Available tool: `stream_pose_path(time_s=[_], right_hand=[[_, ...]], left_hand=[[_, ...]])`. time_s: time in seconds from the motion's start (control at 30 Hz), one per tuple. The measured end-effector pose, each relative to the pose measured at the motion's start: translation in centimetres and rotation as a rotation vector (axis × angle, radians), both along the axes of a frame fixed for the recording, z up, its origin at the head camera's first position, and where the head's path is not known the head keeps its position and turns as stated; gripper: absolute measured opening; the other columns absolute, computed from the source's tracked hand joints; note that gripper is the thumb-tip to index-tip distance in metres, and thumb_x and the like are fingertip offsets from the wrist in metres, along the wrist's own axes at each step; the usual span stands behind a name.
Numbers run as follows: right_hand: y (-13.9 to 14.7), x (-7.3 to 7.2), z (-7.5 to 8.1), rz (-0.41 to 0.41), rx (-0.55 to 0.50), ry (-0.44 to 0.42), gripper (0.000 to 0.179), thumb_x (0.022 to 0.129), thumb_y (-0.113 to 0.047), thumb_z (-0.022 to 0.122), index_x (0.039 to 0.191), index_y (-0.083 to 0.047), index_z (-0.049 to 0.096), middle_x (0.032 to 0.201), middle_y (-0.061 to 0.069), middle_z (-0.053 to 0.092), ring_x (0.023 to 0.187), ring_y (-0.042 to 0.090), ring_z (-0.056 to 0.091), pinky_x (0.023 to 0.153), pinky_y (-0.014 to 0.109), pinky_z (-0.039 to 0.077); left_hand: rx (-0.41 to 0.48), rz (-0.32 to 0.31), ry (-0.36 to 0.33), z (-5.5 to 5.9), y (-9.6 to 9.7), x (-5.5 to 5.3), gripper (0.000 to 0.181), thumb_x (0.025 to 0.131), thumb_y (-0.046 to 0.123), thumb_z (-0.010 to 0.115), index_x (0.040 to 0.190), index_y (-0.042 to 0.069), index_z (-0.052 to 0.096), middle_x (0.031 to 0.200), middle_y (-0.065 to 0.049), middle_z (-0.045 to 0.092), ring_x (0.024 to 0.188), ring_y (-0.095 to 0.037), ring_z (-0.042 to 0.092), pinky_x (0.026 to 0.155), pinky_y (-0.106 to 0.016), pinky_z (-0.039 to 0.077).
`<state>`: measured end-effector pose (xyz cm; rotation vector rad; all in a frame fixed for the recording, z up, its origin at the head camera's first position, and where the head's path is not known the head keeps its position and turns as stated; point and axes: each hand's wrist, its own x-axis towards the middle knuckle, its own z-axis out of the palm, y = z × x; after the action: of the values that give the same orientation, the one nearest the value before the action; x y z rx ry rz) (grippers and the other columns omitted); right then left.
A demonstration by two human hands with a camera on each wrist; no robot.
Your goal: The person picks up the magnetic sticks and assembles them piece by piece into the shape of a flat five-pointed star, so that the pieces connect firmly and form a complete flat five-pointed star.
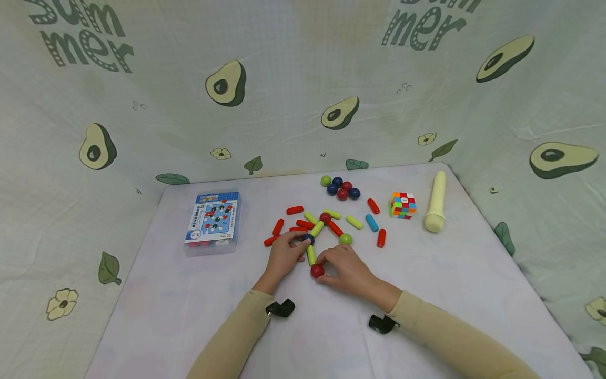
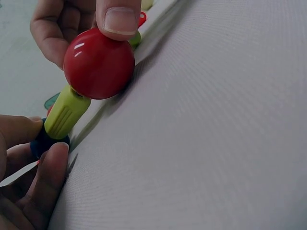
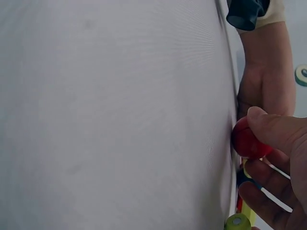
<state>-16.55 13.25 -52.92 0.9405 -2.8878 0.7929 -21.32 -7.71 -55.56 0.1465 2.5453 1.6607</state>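
My left hand (image 1: 282, 258) pinches a dark blue ball (image 1: 309, 239) between thumb and fingers. My right hand (image 1: 349, 268) grips a red ball (image 1: 317, 271) closer to the body; its thumb lies on the ball (image 3: 247, 141) in the right wrist view. Between these two balls runs a yellow-green connector rod (image 2: 67, 114), meeting both in the left wrist view. Beyond the blue ball, another yellow-green rod (image 1: 317, 229) leads to a second red ball (image 1: 325, 218). From there a red rod (image 1: 335, 228) slants to a light green ball (image 1: 346, 239). Fingers partly hide the blue ball.
Loose red rods (image 1: 278, 227) lie left of the model, yellow-green rods (image 1: 354, 221) and a blue rod (image 1: 371, 222) right. Several balls (image 1: 342, 194) cluster behind. A molecule kit box (image 1: 212, 222) stands left; a puzzle cube (image 1: 403, 205) and pale yellow club-shaped object (image 1: 435, 202) lie right.
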Motion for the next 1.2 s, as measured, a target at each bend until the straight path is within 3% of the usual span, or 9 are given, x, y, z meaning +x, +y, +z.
stream_pose_path(time_s=[0.47, 0.77, 0.97, 1.07, 1.2], right_hand=[[0.1, 0.1, 0.2, -0.039, -0.014, -0.050, 0.041, 0.083, -0.039, 0.085, 0.115, -0.020, 0.067, 0.106, -0.009, 0.067, 0.100, 0.010, 0.056, 0.102, 0.041, 0.042], [1.8, -1.4, 0.6, -0.224, -0.092, -0.048, 0.027, 0.092, -0.026, 0.077, 0.116, -0.017, 0.069, 0.113, -0.003, 0.065, 0.109, 0.019, 0.058, 0.102, 0.046, 0.046], [3.5, -2.6, 0.6, -0.376, -0.139, -0.099, 0.037, 0.093, -0.024, 0.076, 0.127, -0.014, 0.064, 0.120, 0.006, 0.056, 0.108, 0.023, 0.055, 0.094, 0.044, 0.053], [4.1, -3.1, 0.3, -0.396, -0.140, -0.140, 0.044, 0.095, -0.026, 0.073, 0.135, -0.014, 0.060, 0.124, 0.008, 0.056, 0.105, 0.023, 0.057, 0.089, 0.042, 0.055], [4.7, -3.5, -0.1, -0.394, -0.133, -0.178, 0.041, 0.098, -0.027, 0.070, 0.135, -0.013, 0.061, 0.119, 0.006, 0.062, 0.100, 0.022, 0.059, 0.085, 0.040, 0.054]], left_hand=[[-0.030, 0.014, -0.012, 0.0, 0.2, 0.1, 0.036, 0.095, 0.032, 0.074, 0.127, 0.016, 0.070, 0.104, -0.002, 0.065, 0.060, -0.017, 0.066, 0.060, -0.029, 0.056], [-0.031, 0.022, -0.018, 0.0, 0.2, 0.1, 0.037, 0.095, 0.033, 0.074, 0.128, 0.016, 0.069, 0.105, -0.002, 0.064, 0.061, -0.017, 0.066, 0.061, -0.029, 0.056], [-0.020, 0.036, -0.013, 0.0, 0.3, 0.2, 0.036, 0.095, 0.032, 0.074, 0.128, 0.016, 0.069, 0.104, -0.003, 0.063, 0.060, -0.017, 0.065, 0.061, -0.028, 0.055], [-0.015, 0.040, -0.015, 0.0, 0.4, 0.2, 0.036, 0.095, 0.031, 0.074, 0.127, 0.016, 0.069, 0.104, -0.003, 0.063, 0.061, -0.018, 0.065, 0.061, -0.029, 0.056], [-0.012, 0.039, -0.015, 0.1, 0.4, 0.2, 0.037, 0.093, 0.029, 0.076, 0.127, 0.016, 0.069, 0.105, -0.004, 0.064, 0.062, -0.019, 0.065, 0.062, -0.032, 0.057]])
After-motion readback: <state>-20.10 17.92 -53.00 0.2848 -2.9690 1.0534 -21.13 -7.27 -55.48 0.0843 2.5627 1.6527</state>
